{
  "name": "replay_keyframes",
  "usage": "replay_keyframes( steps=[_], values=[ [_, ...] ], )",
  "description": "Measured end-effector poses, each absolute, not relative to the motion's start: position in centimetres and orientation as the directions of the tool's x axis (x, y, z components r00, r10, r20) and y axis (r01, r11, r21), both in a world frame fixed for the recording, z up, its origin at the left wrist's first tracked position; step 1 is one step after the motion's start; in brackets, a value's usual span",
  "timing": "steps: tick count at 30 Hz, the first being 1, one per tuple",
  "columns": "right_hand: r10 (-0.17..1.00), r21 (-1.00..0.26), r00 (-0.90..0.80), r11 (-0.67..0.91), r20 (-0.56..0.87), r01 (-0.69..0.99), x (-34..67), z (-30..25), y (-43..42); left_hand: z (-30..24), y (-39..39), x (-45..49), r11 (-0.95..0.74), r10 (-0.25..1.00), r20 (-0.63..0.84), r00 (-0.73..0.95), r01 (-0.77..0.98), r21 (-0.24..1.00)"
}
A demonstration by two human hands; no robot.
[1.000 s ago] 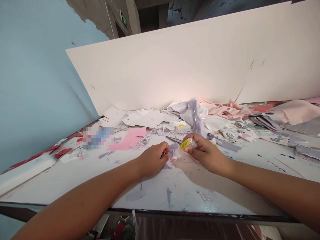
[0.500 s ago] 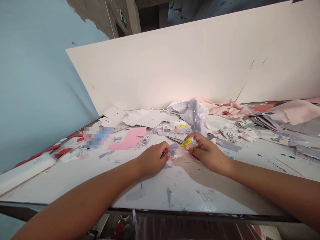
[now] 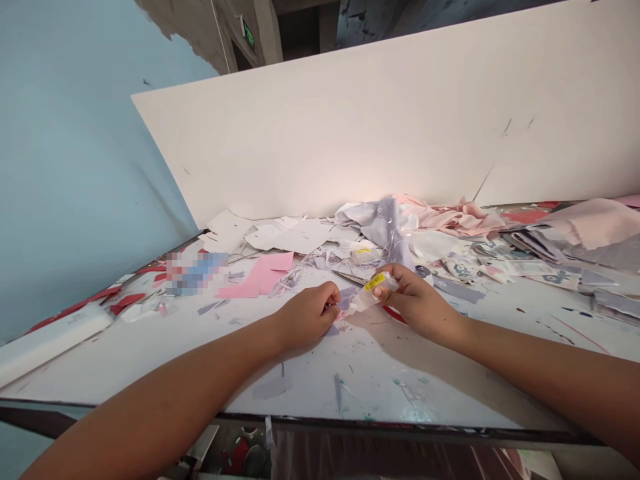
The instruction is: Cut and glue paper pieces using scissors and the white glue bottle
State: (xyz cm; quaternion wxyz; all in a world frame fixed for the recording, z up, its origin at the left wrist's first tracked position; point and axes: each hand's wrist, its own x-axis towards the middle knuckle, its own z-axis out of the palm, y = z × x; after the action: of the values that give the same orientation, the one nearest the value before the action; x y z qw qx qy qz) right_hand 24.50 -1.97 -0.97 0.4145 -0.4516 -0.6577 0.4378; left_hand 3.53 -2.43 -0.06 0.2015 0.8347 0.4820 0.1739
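My right hand grips a small clear plastic bag with a yellow barcode label, the thumb pressed on its side. Scissors lie just behind the bag; their metal blades point to the back left, and a red handle shows below my right hand. My left hand is closed in a pinch close to the bag's lower left end. What sits between those fingertips is hidden. Small pink and lilac cloth bits lie beneath the fingers.
Behind the hands are white paper pieces, a pink cloth scrap, a lilac cloth and another labelled bag. Patterned scraps and peach fabric lie right. A white roll lies left. A tall white board stands behind.
The plastic bag has tilted and stretched out toward my left hand, its label now turned further up. My right thumb has shifted slightly on it. My left hand stays nearly in place.
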Motion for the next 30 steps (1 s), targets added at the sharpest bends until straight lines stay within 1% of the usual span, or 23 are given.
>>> replay_keyframes(
  steps=[4,6,8,10,13,15,17,19,20,23,26,28,30],
  values=[
    [0.948,-0.92,-0.262,0.255,0.178,0.297,24.5,-0.8,-2.1,-0.1,-2.4,3.4,-0.456,0.873,0.098,0.479,0.728,0.512],
    [0.939,-0.907,-0.295,0.272,0.177,0.321,24.5,-0.7,-2.4,-0.1,-2.4,3.4,-0.46,0.872,0.107,0.478,0.721,0.518],
    [0.918,-0.886,-0.339,0.322,0.206,0.333,24.5,-0.6,-2.6,-0.2,-2.4,3.4,-0.459,0.872,0.11,0.477,0.717,0.526],
    [0.881,-0.824,-0.381,0.424,0.28,0.375,24.7,-0.4,-2.8,-0.2,-2.4,3.4,-0.452,0.874,0.106,0.474,0.714,0.535],
    [0.797,-0.663,-0.463,0.59,0.387,0.46,25.0,0.1,-3.2,-0.2,-2.4,3.5,-0.437,0.881,0.097,0.463,0.717,0.543],
    [0.74,-0.584,-0.526,0.663,0.418,0.468,25.2,0.6,-3.4,-0.2,-2.3,3.5,-0.436,0.881,0.094,0.464,0.718,0.543],
    [0.699,-0.554,-0.571,0.705,0.432,0.443,25.4,1.1,-3.5,-0.2,-2.3,3.5,-0.443,0.878,0.1,0.468,0.718,0.537],
    [0.69,-0.565,-0.572,0.711,0.444,0.419,25.6,1.4,-3.6,-0.3,-2.2,3.4,-0.453,0.875,0.107,0.473,0.718,0.528],
    [0.703,-0.588,-0.555,0.696,0.445,0.412,25.7,1.5,-3.6,-0.3,-2.2,3.4,-0.455,0.874,0.111,0.473,0.72,0.524],
    [0.778,-0.697,-0.463,0.608,0.425,0.381,26.0,1.3,-3.3,-0.4,-2.2,3.3,-0.448,0.878,0.112,0.465,0.717,0.534],
    [0.827,-0.801,-0.375,0.53,0.418,0.277,26.0,1.0,-2.9,-0.5,-2.1,3.2,-0.418,0.881,0.083,0.466,0.685,0.597],
    [0.849,-0.844,-0.328,0.493,0.415,0.21,25.8,0.9,-2.8,-0.5,-2.1,3.2,-0.393,0.881,0.063,0.468,0.652,0.648],
    [0.867,-0.871,-0.308,0.458,0.392,0.181,25.7,0.7,-2.7,-0.4,-2.1,3.2,-0.383,0.883,0.061,0.466,0.638,0.668]
  ],
)
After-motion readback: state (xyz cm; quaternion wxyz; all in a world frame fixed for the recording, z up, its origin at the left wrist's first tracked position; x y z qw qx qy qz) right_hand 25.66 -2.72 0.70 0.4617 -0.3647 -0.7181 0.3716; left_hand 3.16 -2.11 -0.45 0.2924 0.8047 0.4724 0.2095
